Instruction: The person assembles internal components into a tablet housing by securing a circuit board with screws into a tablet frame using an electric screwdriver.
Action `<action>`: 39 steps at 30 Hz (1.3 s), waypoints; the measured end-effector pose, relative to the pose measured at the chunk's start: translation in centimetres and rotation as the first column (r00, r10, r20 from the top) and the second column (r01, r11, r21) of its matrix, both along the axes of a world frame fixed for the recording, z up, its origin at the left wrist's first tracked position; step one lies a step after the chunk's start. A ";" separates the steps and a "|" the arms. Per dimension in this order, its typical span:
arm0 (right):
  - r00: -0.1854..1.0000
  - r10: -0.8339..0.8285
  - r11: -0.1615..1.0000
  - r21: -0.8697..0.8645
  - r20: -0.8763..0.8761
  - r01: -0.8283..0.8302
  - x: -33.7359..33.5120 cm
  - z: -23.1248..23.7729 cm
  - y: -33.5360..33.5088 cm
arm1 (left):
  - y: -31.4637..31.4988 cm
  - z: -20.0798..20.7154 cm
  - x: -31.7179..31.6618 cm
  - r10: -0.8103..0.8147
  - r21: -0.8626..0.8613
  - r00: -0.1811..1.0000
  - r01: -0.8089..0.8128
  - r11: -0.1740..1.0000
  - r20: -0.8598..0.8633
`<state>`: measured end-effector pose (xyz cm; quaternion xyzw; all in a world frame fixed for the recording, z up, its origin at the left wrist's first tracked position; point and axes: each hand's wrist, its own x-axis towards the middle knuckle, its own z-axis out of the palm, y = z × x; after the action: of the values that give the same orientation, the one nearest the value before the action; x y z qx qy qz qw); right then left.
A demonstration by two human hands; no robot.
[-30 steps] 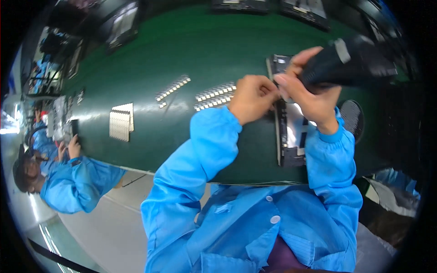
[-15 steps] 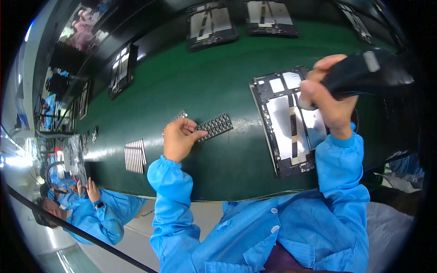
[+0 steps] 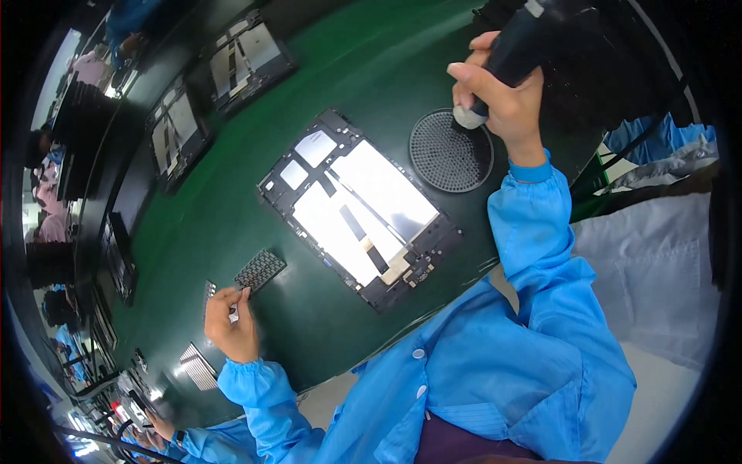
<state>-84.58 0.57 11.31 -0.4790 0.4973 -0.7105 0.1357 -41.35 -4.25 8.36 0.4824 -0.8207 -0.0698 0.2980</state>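
My right hand (image 3: 506,100) is wrapped round a thick black hand tool with a pale tip, which looks like an electric screwdriver (image 3: 519,48). Its tip stands over the rim of a round black dish with a dimpled bottom (image 3: 452,155). An open tablet body (image 3: 369,209) with silvery panels and dark ribbon strips lies in front of me. To its left, my left hand (image 3: 232,329) has thumb and forefinger pinched together at the near corner of a dark sheet of small parts (image 3: 260,271). What the pinch holds is too small to make out.
A second small sheet (image 3: 209,292) lies partly behind my left hand. Nearer is a pale striped strip sheet (image 3: 199,366). More opened tablet bodies (image 3: 246,60) (image 3: 176,133) lie on the far left. A co-worker's hand (image 3: 161,425) shows at the lower left.
My view has turned rightward, bringing the dimpled dish into sight. My right hand has carried the tool from above the tablet body to the dish. My left fingers have drawn to the sheet's corner.
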 end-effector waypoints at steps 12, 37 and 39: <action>0.999 0.031 0.999 0.015 -0.043 -0.030 -1.1 -0.8 -2.8 | 0.3 -1.6 -3.6 -0.021 -0.010 1.000 0.021 1.000 0.006; 0.949 0.315 0.942 -0.120 0.008 -0.312 8.3 3.2 -3.7 | 0.7 -2.3 -9.9 -0.190 0.282 0.915 0.300 0.911 -0.357; 0.899 0.433 0.900 -0.091 0.066 -0.427 12.4 2.7 -5.0 | 0.0 -3.3 -9.1 -0.200 0.245 0.898 0.312 0.918 -0.392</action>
<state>-72.22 -4.44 14.01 -0.5513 0.3464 -0.7004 0.2924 -50.40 -4.25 5.09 0.3876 -0.7887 -0.3203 0.3539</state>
